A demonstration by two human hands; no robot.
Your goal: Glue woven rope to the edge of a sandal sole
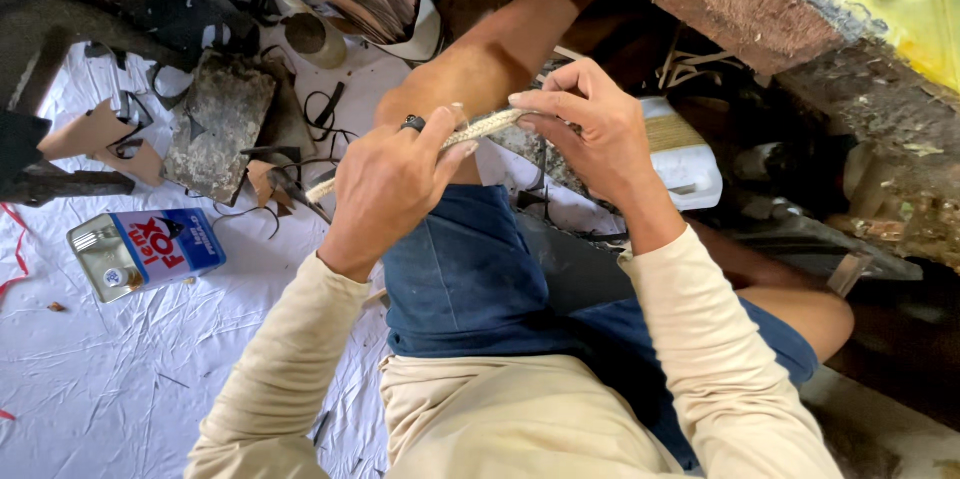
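Currently: pale braided strap (480, 129) pinched at both ends above the knee (470, 69).
Left hand (385, 189) fingers closed on its lower part, right hand (590, 134) fingertips nipping the upper end. Woven, ridged, narrow; could slip or twist if either pinch loosens. Rectangular blue-and-red tin (145, 251) lies well left of knee.

Braided strip's (470, 131) middle hidden inside left hand (385, 189).

strip (480, 129) between both hands, above knee | tin (145, 251) on sheet (120, 369), left | stone slab (215, 124) behind tin
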